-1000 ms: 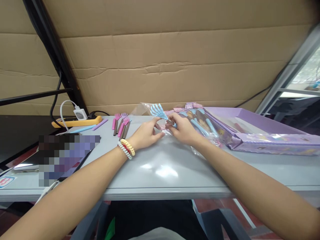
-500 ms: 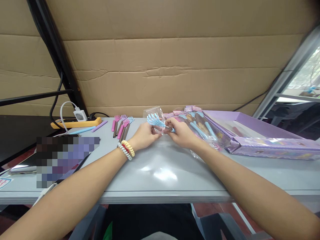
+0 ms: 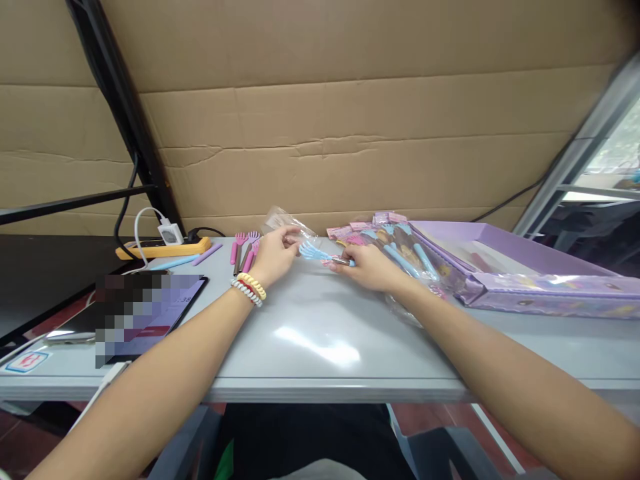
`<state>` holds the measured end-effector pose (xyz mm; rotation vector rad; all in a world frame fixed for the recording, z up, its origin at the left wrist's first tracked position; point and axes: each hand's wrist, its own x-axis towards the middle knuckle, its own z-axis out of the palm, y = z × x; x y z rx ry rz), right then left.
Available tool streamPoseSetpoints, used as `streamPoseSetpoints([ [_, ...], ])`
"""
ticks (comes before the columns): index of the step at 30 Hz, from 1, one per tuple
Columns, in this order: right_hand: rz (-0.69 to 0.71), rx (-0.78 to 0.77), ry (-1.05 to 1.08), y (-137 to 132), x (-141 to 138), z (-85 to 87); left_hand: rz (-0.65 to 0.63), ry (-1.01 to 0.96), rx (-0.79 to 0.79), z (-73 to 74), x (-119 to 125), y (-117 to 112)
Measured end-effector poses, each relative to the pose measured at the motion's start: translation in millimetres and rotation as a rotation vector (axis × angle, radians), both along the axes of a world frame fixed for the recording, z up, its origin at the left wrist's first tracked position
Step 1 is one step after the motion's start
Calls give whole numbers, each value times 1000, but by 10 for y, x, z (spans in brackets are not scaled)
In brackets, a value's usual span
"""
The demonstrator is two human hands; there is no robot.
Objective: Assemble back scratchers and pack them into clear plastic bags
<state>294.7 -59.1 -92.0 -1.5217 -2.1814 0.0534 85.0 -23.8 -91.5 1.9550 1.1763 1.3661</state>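
Observation:
My right hand [image 3: 367, 267] is closed on a small back scratcher with a light-blue claw-shaped head [image 3: 314, 251], a brown metal shaft and a blue handle end. Its claw points left, towards my left hand [image 3: 276, 253]. Between the left fingers is a crumpled clear plastic bag [image 3: 287, 220], which spreads out behind them. A bit of pink printed paper shows by the right fingertips. Left of my left wrist lie several back scratchers [image 3: 240, 250] with pink, purple and blue parts, partly covered by the hand. Packed back scratchers [image 3: 400, 250] in clear bags lie beyond my right hand.
A purple box [image 3: 540, 293] stands open on the right of the grey table [image 3: 310, 333]. At the left are a yellow power strip [image 3: 165, 249] with a white charger, a tablet [image 3: 165, 313], and blue and purple sticks [image 3: 207, 254]. A cardboard wall [image 3: 350, 133] closes off the back.
The plastic bag has come away from the blue back scratcher and moved left with my left hand. My right hand keeps hold of the back scratcher. The view has shifted slightly.

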Motion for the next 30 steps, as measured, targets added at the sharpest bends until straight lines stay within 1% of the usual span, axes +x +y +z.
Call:
streamPoseSetpoints([
  [4,-61,-24,62,-15,-5,25,-14,-58,14,17,-5,5],
  [8,-43,-61,89,-28,-4,46,-42,-145,-29,21,1,11],
  [13,-56,-89,106,-48,-27,55,-123,-296,-68,30,14,-7],
  [16,-45,-99,108,-71,-45,75,-138,-394,-79,48,21,-24],
  [19,-49,-113,98,-95,-53,99,-172,-445,-84,69,22,-40],
  [24,-36,-126,112,-112,-48,110,-229,-443,-90,85,11,-57],
  [30,-30,-121,113,-85,-37,73,-214,-325,-83,55,9,-46],
])
